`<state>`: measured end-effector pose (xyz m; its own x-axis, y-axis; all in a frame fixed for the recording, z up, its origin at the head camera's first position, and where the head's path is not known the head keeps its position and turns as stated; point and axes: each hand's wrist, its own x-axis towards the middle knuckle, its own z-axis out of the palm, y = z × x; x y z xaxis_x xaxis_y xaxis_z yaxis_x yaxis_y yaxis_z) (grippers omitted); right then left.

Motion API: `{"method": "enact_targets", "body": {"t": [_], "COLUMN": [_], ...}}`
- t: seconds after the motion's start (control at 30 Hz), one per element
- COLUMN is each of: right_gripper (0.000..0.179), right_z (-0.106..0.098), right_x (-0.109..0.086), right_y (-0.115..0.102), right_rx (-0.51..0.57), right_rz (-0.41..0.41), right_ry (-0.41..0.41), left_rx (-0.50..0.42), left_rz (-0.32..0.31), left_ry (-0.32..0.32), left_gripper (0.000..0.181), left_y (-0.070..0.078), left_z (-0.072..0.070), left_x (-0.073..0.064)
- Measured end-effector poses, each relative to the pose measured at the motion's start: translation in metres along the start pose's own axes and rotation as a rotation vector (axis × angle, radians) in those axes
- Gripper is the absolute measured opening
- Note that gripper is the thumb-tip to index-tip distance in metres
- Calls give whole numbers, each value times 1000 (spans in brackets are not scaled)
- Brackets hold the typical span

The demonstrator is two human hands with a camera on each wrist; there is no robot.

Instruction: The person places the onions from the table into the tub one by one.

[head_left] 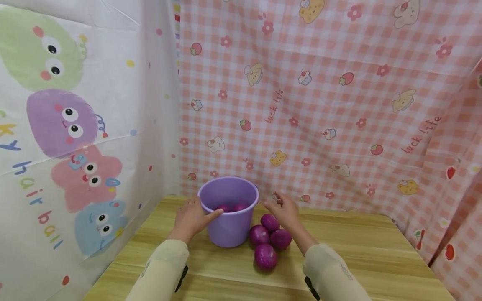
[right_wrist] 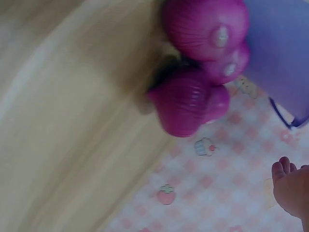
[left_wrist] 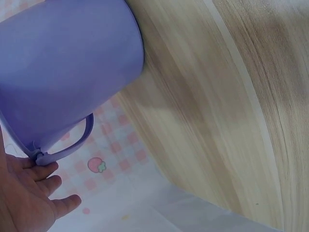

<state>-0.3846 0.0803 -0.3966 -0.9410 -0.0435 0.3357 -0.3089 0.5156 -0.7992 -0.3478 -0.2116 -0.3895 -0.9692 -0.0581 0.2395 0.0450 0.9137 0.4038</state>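
Observation:
A purple bucket [head_left: 229, 228] stands upright near the back of the table, its thin handle [left_wrist: 72, 147] hanging at the side. My left hand [head_left: 191, 218] holds its rim from the left, with the thumb along the near edge and fingers [left_wrist: 43, 181] outside by the handle's joint. Two red onions [head_left: 239, 207] show inside the bucket. Several more red onions [head_left: 265, 256] lie in a cluster against its right side. To the right of the bucket, over the back of that cluster, my right hand [head_left: 285, 212] is raised with loosely bent fingers and nothing in them.
The wood-grain table [head_left: 350, 246] stretches out to the right of the onions. A pink checked cloth [head_left: 324, 104] hangs right behind the table, and a white cloth with cartoon figures [head_left: 124, 104] hangs along the left.

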Motion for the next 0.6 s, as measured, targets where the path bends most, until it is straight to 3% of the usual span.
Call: {"method": "enact_targets", "body": {"t": [0.3, 0.6], "right_gripper": [69, 70], "right_z": [-3, -1], "right_x": [-15, -36], "right_y": [40, 77], "right_rx": [-48, -136], "right_rz": [74, 47], "right_ry": [-31, -77], "left_rx": [-21, -13], "left_rz": [11, 8], "left_ry": [19, 22], "left_gripper": [102, 102], "left_y": [-1, -1], "left_z": [-1, 0], "left_x": [-1, -1]}}
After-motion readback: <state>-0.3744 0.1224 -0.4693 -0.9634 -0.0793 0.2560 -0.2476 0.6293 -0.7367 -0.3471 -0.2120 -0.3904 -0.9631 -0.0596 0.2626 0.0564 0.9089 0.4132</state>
